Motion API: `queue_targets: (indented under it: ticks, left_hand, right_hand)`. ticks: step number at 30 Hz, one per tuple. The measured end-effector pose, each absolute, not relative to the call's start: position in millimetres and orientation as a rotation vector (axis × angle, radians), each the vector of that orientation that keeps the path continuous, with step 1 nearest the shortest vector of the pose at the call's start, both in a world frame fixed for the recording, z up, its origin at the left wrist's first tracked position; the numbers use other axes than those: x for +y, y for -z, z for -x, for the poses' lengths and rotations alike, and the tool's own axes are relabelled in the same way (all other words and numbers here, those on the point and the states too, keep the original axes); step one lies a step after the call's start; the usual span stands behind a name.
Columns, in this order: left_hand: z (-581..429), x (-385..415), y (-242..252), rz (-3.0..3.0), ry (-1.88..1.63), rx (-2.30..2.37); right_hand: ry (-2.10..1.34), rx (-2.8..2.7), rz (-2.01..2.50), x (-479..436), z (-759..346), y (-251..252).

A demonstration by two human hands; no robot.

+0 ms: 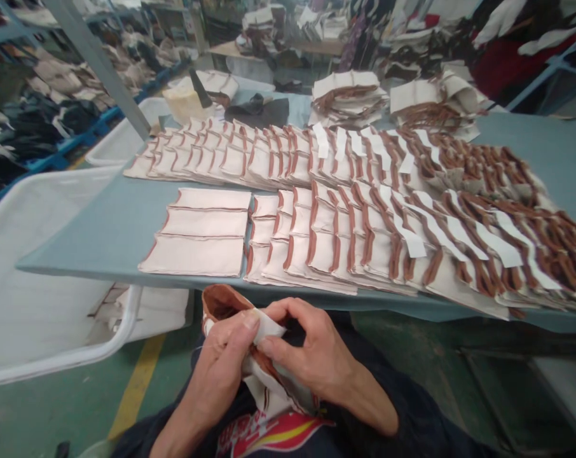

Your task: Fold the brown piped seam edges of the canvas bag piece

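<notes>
Close to my body, below the table's front edge, a white fabric piece with a brown lining [226, 301] is bunched between my hands. My left hand [226, 350] grips it, thumb pressed on a small white flap [267, 327]. From the right, my right hand [311, 350] pinches the lower part of the same flap with thumb and fingers. The brown inside shows at the piece's open upper end, and its lower part hangs beneath my hands. Its far side is partly hidden by my fingers.
Overlapping rows of similar white and brown pieces [326, 251] lie on the blue-grey table [92, 235], some under white strips [502, 245]. Fabric stacks [348, 95] stand at the back. White bins [40, 197] are at the left, beside a slanted metal post [102, 67].
</notes>
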State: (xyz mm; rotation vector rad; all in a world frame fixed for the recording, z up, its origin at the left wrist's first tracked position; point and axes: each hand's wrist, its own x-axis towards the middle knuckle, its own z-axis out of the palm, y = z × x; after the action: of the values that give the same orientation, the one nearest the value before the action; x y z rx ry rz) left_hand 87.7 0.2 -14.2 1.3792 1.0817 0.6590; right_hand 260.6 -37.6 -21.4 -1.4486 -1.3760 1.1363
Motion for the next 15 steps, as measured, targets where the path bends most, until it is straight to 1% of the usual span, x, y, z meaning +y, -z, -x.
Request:
queue_targets:
  ticks: [4,10,13,15]
  left_hand:
    - [-81,-4,16,-1.439,-0.637,1.167]
    - [-72,-4,16,-1.585,-0.656,1.067]
    - [-69,-6,20,-1.51,-0.665,1.073]
    - [-68,-10,25,-1.329,-0.702,1.105]
  right_hand:
    - [-1.365,-1.219,1.4,-34,-252,20]
    - [-1.478,-1.144,1.241,-23,-250,19]
    - [-1.619,-1.059,1.243,-22,-245,22]
    - [-1.675,-1.006,1.243,-23,-241,26]
